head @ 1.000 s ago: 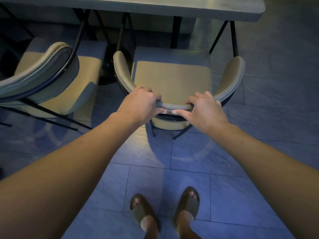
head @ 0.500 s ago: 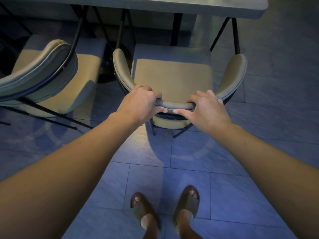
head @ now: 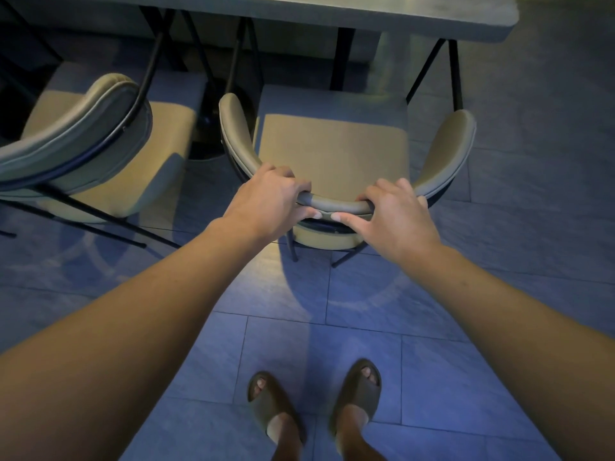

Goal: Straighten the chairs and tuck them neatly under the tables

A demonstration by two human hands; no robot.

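arms [head: 159, 324] — bare, no sleeves seen | feet — open-toe slide sandals [head: 274, 405], seemingly olive-brown in dim light

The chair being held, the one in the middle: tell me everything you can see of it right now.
The held chair has a square tan padded seat, a curved wraparound padded backrest and thin black metal legs. It stands upright on the tiled floor, facing the table, its seat front shaded under the table's edge. The left hand and right hand grip the backrest's top, fingers curled over, thumbs nearly meeting. A second chair stands apart, left.
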